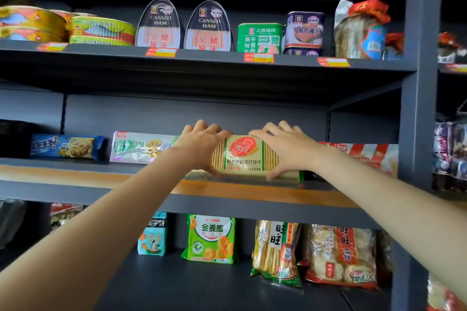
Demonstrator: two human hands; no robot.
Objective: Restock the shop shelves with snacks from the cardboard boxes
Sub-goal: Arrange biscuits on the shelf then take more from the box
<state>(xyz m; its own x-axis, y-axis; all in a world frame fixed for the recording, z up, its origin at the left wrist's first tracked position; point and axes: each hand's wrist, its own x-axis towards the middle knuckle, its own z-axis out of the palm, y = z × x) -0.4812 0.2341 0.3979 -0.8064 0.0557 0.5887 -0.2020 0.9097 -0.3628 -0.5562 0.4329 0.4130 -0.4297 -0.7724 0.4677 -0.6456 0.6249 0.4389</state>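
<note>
A yellow-and-green pack of soda crackers (243, 156) with a red round logo stands on its long edge on the middle shelf (75, 185). My left hand (199, 145) grips its left end, fingers curled over the top and thumb underneath. My right hand (283, 149) grips the right end the same way. Both arms reach up from below. No cardboard box is in view.
Beside the crackers stand a pale green biscuit pack (141, 148), a blue cookie pack (67, 146) and a red-striped pack (366, 156). Canned ham tins (158, 24) and fish tins fill the top shelf. Snack bags (211, 238) sit on the lower shelf. A grey upright post (419, 83) bounds the right.
</note>
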